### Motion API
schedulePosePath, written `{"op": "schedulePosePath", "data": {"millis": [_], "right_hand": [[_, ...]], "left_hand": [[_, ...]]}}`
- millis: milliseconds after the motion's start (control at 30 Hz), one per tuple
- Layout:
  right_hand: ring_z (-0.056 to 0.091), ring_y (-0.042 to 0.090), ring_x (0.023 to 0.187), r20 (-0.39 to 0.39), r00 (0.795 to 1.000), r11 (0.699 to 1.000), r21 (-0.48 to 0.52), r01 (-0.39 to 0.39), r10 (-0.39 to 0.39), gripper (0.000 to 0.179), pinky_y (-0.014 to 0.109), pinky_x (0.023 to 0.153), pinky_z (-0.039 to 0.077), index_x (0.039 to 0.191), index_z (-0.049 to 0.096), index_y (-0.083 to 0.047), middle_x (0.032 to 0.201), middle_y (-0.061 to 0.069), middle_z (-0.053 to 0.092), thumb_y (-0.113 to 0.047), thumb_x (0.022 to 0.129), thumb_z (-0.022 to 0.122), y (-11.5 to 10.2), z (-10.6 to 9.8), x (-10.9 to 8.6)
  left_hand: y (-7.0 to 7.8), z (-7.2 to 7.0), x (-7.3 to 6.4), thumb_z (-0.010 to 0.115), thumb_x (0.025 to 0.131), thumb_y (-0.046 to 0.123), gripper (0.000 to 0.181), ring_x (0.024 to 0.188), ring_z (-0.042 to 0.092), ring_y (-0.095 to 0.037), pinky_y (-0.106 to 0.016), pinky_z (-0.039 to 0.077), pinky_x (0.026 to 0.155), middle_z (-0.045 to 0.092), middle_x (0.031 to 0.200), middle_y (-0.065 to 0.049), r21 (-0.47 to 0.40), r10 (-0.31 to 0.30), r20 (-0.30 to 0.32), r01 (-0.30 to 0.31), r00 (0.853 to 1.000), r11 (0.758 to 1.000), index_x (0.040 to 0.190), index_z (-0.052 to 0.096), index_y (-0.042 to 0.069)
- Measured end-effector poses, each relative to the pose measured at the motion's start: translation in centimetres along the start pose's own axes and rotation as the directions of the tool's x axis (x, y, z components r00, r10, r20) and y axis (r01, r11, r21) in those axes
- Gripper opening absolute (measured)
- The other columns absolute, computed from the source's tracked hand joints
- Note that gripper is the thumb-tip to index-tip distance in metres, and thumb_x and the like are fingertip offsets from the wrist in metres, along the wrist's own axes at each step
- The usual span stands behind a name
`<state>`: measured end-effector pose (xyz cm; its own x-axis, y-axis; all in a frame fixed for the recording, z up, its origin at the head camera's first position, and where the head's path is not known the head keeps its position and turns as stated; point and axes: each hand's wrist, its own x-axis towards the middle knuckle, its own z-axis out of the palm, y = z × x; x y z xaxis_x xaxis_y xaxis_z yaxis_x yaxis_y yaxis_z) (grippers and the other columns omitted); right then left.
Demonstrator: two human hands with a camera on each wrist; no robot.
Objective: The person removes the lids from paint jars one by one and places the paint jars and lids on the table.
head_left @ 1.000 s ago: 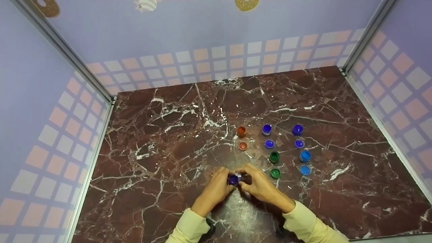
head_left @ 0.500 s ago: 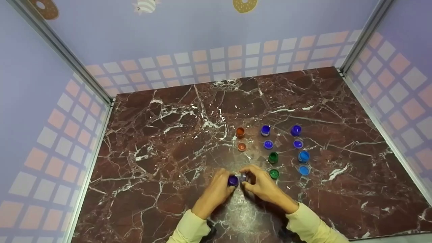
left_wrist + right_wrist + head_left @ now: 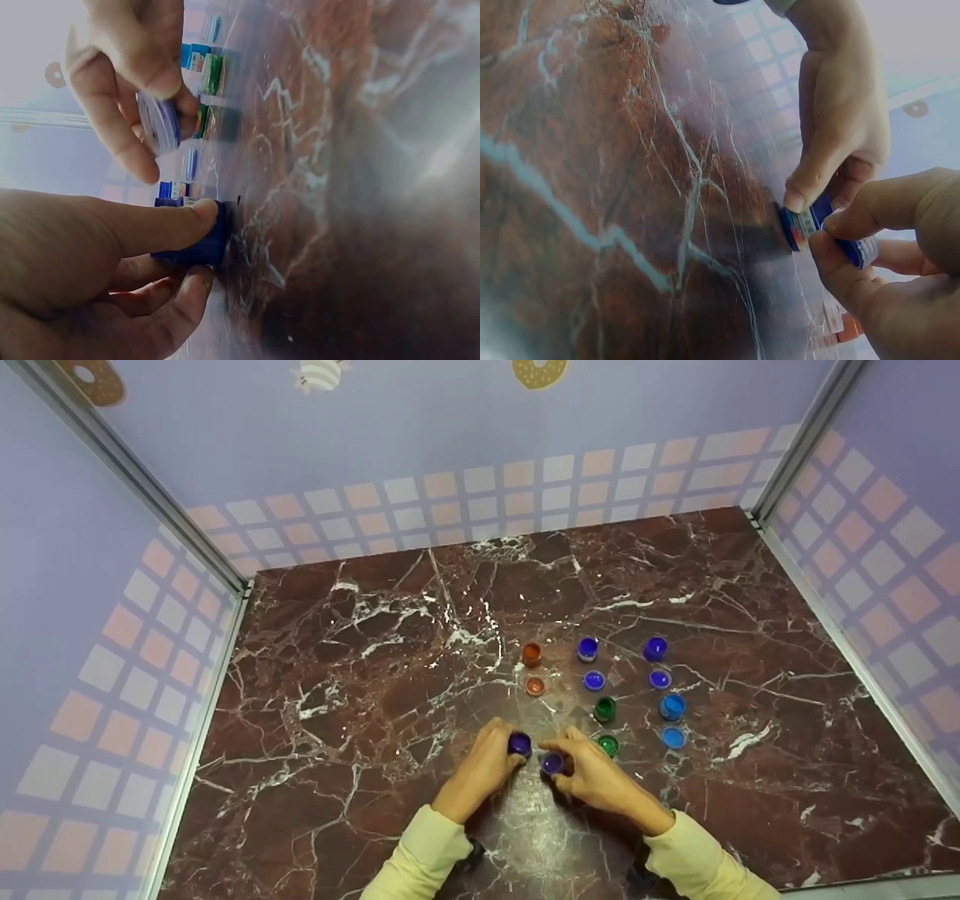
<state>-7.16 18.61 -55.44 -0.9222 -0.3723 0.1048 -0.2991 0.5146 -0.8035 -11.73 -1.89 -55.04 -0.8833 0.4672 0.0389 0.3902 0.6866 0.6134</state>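
Observation:
My left hand (image 3: pixel 482 765) grips a small paint jar (image 3: pixel 520 743), its dark purple opening facing up. In the left wrist view, thumb and fingers wrap the blue-purple jar (image 3: pixel 196 238) close to the tabletop. Just right of it, my right hand (image 3: pixel 592 774) pinches a round screw lid (image 3: pixel 553 763), whose purple-stained inside faces up in the head view. Jar and lid are a short gap apart. From the left wrist, the lid (image 3: pixel 159 122) appears edge-on between thumb and fingers, above the table. The right wrist view shows a printed label (image 3: pixel 802 223) on the jar.
Several open paint jars stand beyond my right hand, each with its lid in front: orange (image 3: pixel 532 654), blue (image 3: pixel 587 649), violet-blue (image 3: pixel 656 649), green (image 3: pixel 604 709) and light blue (image 3: pixel 673 706). Patterned panels (image 3: pixel 480 480) wall in the marbled tabletop (image 3: pixel 337 780).
The lid has come away from the jar toward the right and turned from edge-on to inside-up. My left hand has shifted the jar slightly toward the back of the table.

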Motion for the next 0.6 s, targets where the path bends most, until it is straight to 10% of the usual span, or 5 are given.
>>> {"op": "schedulePosePath", "data": {"millis": [600], "right_hand": [[0.059,0.021,0.095,0.030,0.998,0.998,-0.041,0.053,-0.052,0.036,0.038,0.085,0.052,0.111,0.072,-0.003,0.105,0.002,0.062,0.002,0.077,0.083,0.7,-0.1,-0.1]], "left_hand": [[0.2,0.9,4.2,0.081,0.084,0.001,0.022,0.095,0.063,-0.029,-0.041,0.054,0.088,0.066,0.099,-0.013,-0.064,0.020,-0.032,-0.022,0.999,0.998,0.104,0.072,-0.002]]}}
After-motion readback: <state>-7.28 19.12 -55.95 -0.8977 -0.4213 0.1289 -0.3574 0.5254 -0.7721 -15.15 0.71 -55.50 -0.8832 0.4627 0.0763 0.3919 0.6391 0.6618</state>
